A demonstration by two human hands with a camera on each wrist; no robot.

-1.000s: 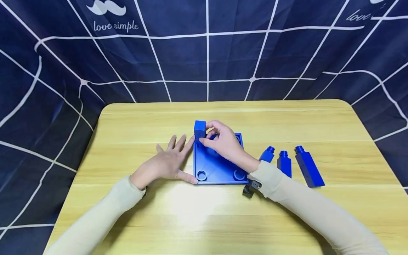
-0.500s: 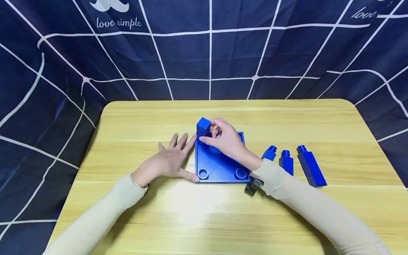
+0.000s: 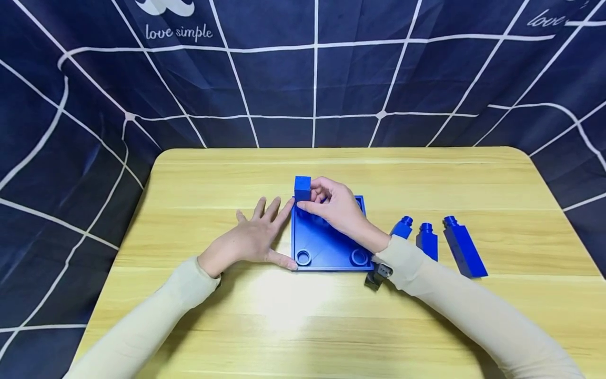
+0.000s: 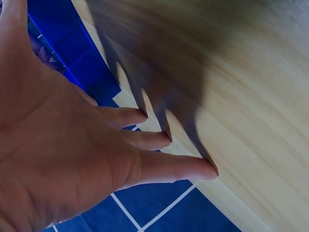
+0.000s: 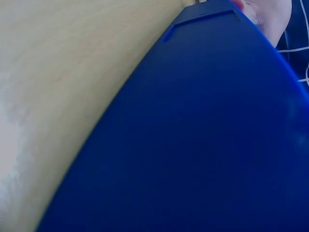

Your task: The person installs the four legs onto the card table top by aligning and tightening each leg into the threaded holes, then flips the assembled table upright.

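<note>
Cloth: dark blue with white lines, hanging at the left, behind and at the right of the table, which has a pale wood top.
Left hand: fingers straight and spread wide; forefinger and thumb touch the left side of the tray, and other fingertips rest on the wood.
Tray: blue, square, flat on the table between the hands, with a round ring at its near left corner and a second ring at its near right.
Held post: blue, square, upright at the tray's far left corner; its foot is hidden, so whether it sits in a ring cannot be told.
Right hand: reaching over the tray, thumb and forefinger pinching the post.
Loose posts: three on the table at the right, the left one and middle one partly behind the sleeve, the last farthest right, all with necks pointing away.
</note>
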